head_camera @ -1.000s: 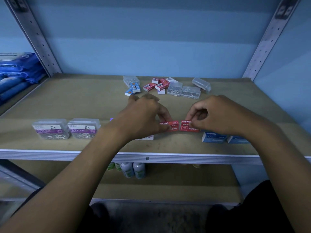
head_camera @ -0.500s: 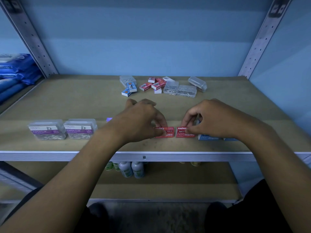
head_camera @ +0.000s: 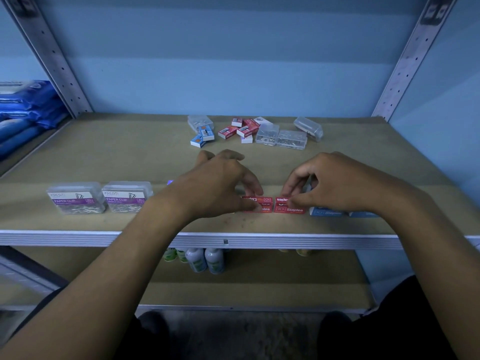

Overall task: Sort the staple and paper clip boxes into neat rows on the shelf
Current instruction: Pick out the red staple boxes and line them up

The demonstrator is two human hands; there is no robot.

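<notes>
Lower shelf, nearest you: small white bottles (head_camera: 206,259) with green labels, standing under the front rail.

Front row of the upper shelf (head_camera: 104,157), left to right:
- Two clear paper clip boxes (head_camera: 100,197) with purple labels, side by side, just apart.
- Your left hand (head_camera: 220,183), fingers curled, thumb and fingertips pinching the left red staple box (head_camera: 261,203).
- Your right hand (head_camera: 337,180), fingers curled, thumb and forefinger pinching the right red staple box (head_camera: 289,205). The two red boxes stand side by side on the board, a thin gap between them, printed fronts toward you.
- Two blue staple boxes (head_camera: 326,211), just beside the right red box, partly hidden under your right wrist.

Back of the same shelf: an unsorted heap (head_camera: 249,131) of small blue, red and white staple boxes and clear plastic clip boxes, some tilted, some touching.

Far left, neighbouring bay: stacked blue packets (head_camera: 23,110).
</notes>
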